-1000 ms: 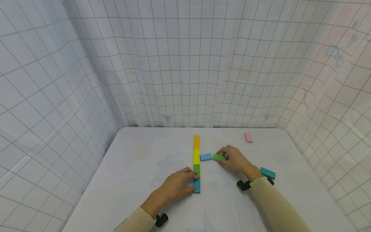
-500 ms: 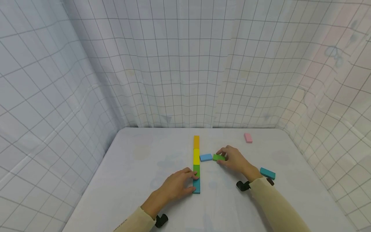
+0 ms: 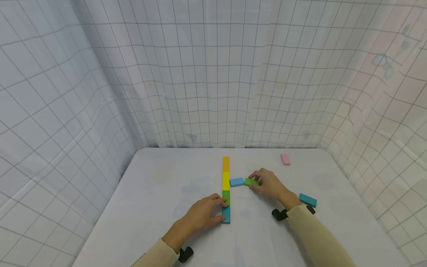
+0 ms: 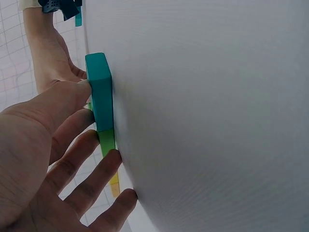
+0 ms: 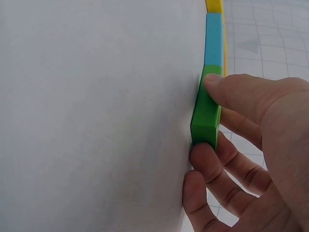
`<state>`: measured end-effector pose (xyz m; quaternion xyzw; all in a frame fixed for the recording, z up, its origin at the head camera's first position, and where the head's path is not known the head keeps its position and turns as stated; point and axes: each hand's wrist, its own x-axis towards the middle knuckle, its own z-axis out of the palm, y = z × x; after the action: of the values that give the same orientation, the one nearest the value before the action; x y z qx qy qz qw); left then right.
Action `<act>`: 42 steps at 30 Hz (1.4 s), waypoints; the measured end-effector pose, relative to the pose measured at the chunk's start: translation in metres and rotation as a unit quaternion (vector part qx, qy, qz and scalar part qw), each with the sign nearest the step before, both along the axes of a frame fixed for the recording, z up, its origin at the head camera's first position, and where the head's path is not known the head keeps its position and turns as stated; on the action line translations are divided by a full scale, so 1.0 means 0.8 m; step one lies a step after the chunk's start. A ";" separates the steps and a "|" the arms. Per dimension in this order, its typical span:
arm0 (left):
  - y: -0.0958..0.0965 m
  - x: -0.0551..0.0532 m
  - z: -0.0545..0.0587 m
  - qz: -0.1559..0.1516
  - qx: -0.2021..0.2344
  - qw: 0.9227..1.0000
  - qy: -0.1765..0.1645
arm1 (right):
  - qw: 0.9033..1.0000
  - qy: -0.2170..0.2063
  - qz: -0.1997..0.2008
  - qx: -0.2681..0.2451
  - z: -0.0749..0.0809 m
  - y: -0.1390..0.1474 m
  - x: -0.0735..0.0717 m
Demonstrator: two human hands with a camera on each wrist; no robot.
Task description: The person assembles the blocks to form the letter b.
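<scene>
A straight column of flat blocks runs away from me: a teal block [image 3: 226, 217] nearest, then a green block [image 3: 228, 193], a yellow block [image 3: 226, 181] and an orange block [image 3: 226, 164]. My left hand [image 3: 201, 213] rests along its near end, thumb against the teal block and fingertips on the green one. From the yellow block a light blue block [image 3: 237, 182] sticks out to the right. My right hand [image 3: 271, 184] pinches a second green block [image 5: 207, 104] between thumb and fingers, its end against the light blue block.
A loose pink block [image 3: 285, 159] lies at the back right of the white table [image 3: 160, 185]. Another teal block [image 3: 307, 200] lies right of my right wrist. White grid-patterned curtains [image 3: 213, 74] stand around the back and sides.
My right hand has nudged the green block very slightly left, closing the thin gap to the light blue block. The left hand stays in place.
</scene>
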<state>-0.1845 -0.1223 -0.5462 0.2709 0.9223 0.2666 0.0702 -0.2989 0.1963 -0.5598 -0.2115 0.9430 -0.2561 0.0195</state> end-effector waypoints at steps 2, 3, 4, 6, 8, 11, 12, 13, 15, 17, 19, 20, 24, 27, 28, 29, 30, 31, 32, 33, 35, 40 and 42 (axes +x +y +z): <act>0.000 0.000 0.000 0.002 -0.002 1.000 -0.003 | 1.000 0.000 0.000 -0.001 0.000 0.000 0.001; 0.000 0.000 0.000 0.003 -0.002 1.000 -0.005 | 1.000 -0.001 -0.001 -0.002 0.000 0.000 0.001; 0.000 0.000 0.000 0.004 -0.003 1.000 -0.005 | 1.000 -0.001 -0.002 -0.002 0.000 0.000 0.001; -0.001 -0.001 0.000 0.004 -0.005 1.000 -0.005 | 1.000 -0.003 -0.003 -0.004 0.000 0.000 0.002; -0.002 -0.001 -0.001 0.004 -0.005 1.000 -0.003 | 1.000 -0.004 -0.006 -0.005 0.000 0.000 0.002; -0.002 -0.001 -0.002 0.001 -0.004 1.000 0.002 | 1.000 -0.007 -0.007 -0.005 0.000 0.002 0.003; -0.002 -0.001 -0.002 0.000 -0.004 1.000 0.002 | 1.000 -0.007 -0.008 -0.004 0.000 0.003 0.003; -0.002 -0.001 -0.002 -0.001 -0.004 1.000 0.003 | 1.000 -0.006 -0.008 -0.003 0.001 0.003 0.004; -0.002 -0.001 -0.002 -0.001 -0.004 1.000 0.005 | 1.000 -0.003 -0.008 -0.002 0.001 0.005 0.005; -0.001 0.000 -0.001 -0.003 -0.003 1.000 0.007 | 1.000 0.002 -0.006 -0.002 0.001 0.008 0.005; -0.001 0.001 0.000 -0.003 -0.002 1.000 0.008 | 1.000 0.007 -0.004 -0.004 0.000 0.011 0.006; -0.001 0.001 0.001 -0.004 -0.002 1.000 0.009 | 1.000 0.008 -0.003 -0.004 0.000 0.013 0.006; 0.000 0.001 0.002 -0.003 -0.004 1.000 0.013 | 1.000 0.016 -0.005 -0.003 -0.001 0.019 0.007; 0.000 0.001 0.001 -0.003 -0.005 1.000 0.019 | 1.000 0.024 -0.006 -0.001 0.001 0.021 0.009; 0.001 0.001 0.001 -0.003 -0.006 1.000 0.021 | 1.000 0.024 -0.007 0.000 0.001 0.022 0.010; 0.001 0.001 0.001 -0.003 -0.004 1.000 0.023 | 1.000 0.025 -0.009 0.001 0.002 0.023 0.011; 0.002 0.002 0.002 -0.002 -0.004 1.000 0.025 | 1.000 0.025 -0.011 0.002 0.003 0.024 0.012; 0.002 0.002 0.001 -0.002 -0.003 1.000 0.027 | 1.000 0.027 -0.013 0.001 0.004 0.025 0.014; 0.002 0.003 0.001 -0.001 -0.002 1.000 0.029 | 1.000 0.027 -0.016 0.001 0.005 0.025 0.015; 0.002 0.003 0.001 -0.001 0.000 1.000 0.030 | 0.999 0.029 -0.016 -0.002 0.006 0.026 0.016; 0.003 0.004 0.001 0.002 0.000 0.999 0.033 | 0.999 0.034 -0.015 -0.004 0.007 0.028 0.017; 0.004 0.003 -0.001 0.007 -0.009 0.999 0.037 | 0.999 0.040 -0.018 -0.008 0.007 0.035 0.019; 0.005 0.002 -0.003 0.009 -0.014 0.999 0.036 | 0.999 0.041 -0.024 -0.007 0.006 0.038 0.020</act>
<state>-0.1827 -0.1186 -0.5485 0.2710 0.9302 0.2447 0.0380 -0.2829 0.2270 -0.5548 -0.1993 0.9459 -0.2546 -0.0265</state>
